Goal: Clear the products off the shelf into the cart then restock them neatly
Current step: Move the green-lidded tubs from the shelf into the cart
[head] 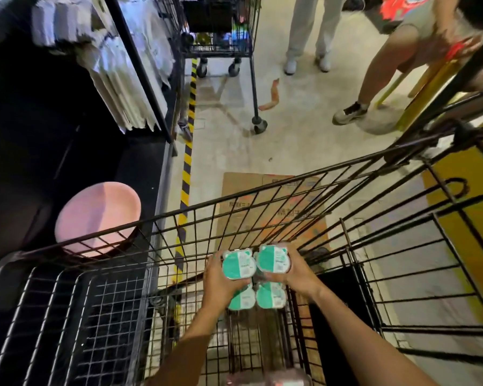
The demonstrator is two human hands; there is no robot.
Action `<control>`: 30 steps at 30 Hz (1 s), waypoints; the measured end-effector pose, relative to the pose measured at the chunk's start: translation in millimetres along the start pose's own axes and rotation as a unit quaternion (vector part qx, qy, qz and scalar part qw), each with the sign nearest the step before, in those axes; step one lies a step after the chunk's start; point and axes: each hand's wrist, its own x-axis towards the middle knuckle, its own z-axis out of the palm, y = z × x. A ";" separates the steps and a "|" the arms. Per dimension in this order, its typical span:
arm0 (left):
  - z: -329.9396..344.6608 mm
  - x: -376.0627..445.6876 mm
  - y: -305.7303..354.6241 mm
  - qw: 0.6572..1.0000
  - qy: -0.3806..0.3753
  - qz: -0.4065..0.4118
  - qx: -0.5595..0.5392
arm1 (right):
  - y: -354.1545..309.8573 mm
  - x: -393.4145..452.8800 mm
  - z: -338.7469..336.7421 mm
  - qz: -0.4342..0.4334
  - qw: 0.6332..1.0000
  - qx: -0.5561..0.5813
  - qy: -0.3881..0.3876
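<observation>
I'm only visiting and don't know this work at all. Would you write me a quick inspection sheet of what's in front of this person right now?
Surface: pale concrete floor with a yellow-black hazard stripe beside a dark shelf unit.
Job's things: four teal-lidded tubs in a two-by-two block, held over the black wire cart.
Clutter: flattened cardboard under the cart; an orange scrap on the floor; a pink round disc by the shelf.
Hands: left hand and right hand each grip a side of the tubs.
Cables: nothing seen.
Surroundings: a second cart and two other people's legs ahead.
</observation>
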 end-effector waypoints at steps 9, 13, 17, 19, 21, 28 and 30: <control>-8.5 -7.4 5.2 0.999 -0.016 0.023 0.016 | 10.3 4.3 1.8 0.001 0.999 -0.040 0.004; -9.2 -6.6 7.6 1.000 -0.013 0.017 0.018 | 10.7 6.0 1.7 0.013 0.999 -0.051 0.013; -10.5 -10.8 9.0 0.999 -0.026 0.013 0.027 | 10.0 -6.2 2.6 0.029 0.998 -0.031 0.036; -15.1 -16.5 10.5 0.999 -0.037 0.006 0.030 | 4.9 -18.7 4.3 0.034 0.997 -0.037 0.053; -24.6 -26.9 14.2 0.998 -0.033 0.018 0.047 | -3.2 -34.0 5.5 0.018 0.993 -0.073 0.087; -87.1 -93.5 35.8 0.967 -0.006 0.184 0.178 | -79.8 -113.9 18.0 -0.162 0.939 -0.279 0.116; -110.3 -117.3 40.9 0.939 0.026 0.257 0.228 | -109.2 -139.0 24.4 -0.237 0.912 -0.322 0.090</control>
